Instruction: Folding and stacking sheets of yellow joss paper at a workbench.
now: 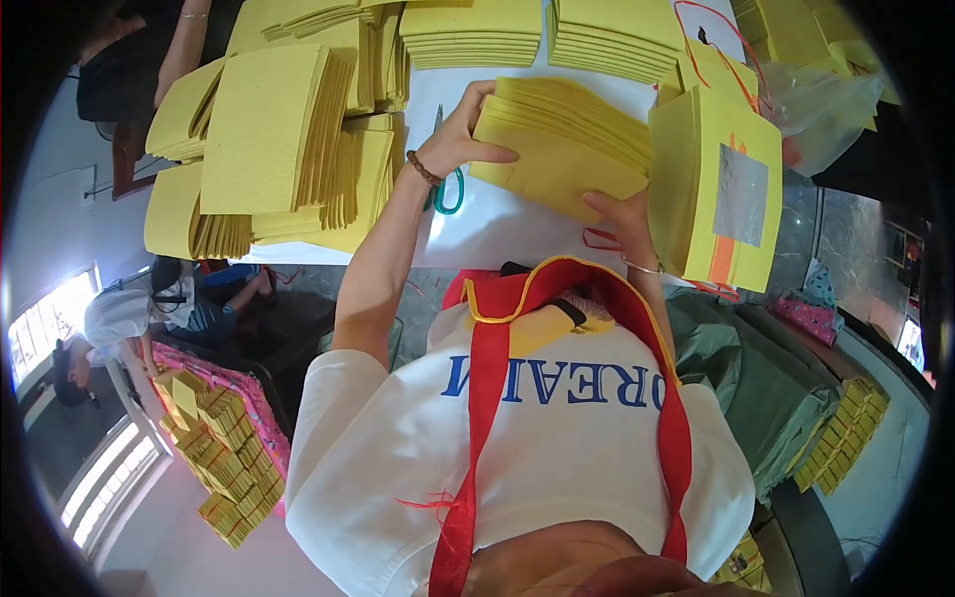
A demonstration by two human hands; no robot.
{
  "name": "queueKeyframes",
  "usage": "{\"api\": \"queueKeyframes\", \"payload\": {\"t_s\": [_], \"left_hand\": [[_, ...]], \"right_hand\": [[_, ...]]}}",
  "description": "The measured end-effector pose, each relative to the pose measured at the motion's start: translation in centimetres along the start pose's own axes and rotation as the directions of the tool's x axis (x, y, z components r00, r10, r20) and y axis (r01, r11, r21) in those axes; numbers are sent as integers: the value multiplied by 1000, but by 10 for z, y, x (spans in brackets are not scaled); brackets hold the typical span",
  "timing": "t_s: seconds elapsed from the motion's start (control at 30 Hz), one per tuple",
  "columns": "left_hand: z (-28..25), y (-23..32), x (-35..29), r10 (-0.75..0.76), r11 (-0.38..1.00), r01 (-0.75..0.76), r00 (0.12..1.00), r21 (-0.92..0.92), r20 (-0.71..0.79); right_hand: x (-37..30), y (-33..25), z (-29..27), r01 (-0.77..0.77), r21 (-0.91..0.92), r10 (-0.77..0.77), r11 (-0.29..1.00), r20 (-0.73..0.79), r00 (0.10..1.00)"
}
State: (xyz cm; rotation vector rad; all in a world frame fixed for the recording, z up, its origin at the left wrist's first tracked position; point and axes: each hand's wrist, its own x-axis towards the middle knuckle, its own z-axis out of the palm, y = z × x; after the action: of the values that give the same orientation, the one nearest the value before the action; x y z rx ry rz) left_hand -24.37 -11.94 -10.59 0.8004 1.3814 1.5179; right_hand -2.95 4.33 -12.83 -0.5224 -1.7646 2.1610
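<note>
Between my two hands I hold a thick stack of yellow paper [557,154] over the white tabletop [487,231], its layered edges fanned along the far side. My left hand [466,137] grips the stack's left end, thumb across the top face. At the near right corner my right hand [625,221] closes on it, its fingers partly hidden behind the paper. Scissors [450,192] with green handles lie beside my left wrist. Close to my right hand stands an upright yellow paper bundle [671,189] with a grey label and an orange stripe on its side.
Several yellow paper stacks [261,129] crowd the table's left side, with more stacks [470,38] along the far edge. Red string [731,62] and a clear plastic bag [821,114] are at the far right. Another person [134,308] is at the left, near piled yellow bundles [224,453].
</note>
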Motion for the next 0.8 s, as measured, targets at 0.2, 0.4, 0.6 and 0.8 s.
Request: {"api": "queueKeyframes", "payload": {"t_s": [0.2, 0.4, 0.6, 0.8], "left_hand": [[-9, -24, 22, 105, 886, -137, 990, 443, 98], [-10, -36, 24, -14, 876, -31, 996, 481, 89], [-7, -41, 21, 106, 756, -85, 994, 649, 7], [-13, -12, 7, 212, 970, -212, 977, -120, -8]], "right_hand": [[-3, 32, -1, 9, -177, -22, 984, -72, 997], [-2, 60, -17, -65, -299, 47, 952, -67, 997], [7, 25, 3, -74, -324, 5, 943, -211, 978], [-1, 12, 9, -145, 433, 225, 890, -140, 964]]}}
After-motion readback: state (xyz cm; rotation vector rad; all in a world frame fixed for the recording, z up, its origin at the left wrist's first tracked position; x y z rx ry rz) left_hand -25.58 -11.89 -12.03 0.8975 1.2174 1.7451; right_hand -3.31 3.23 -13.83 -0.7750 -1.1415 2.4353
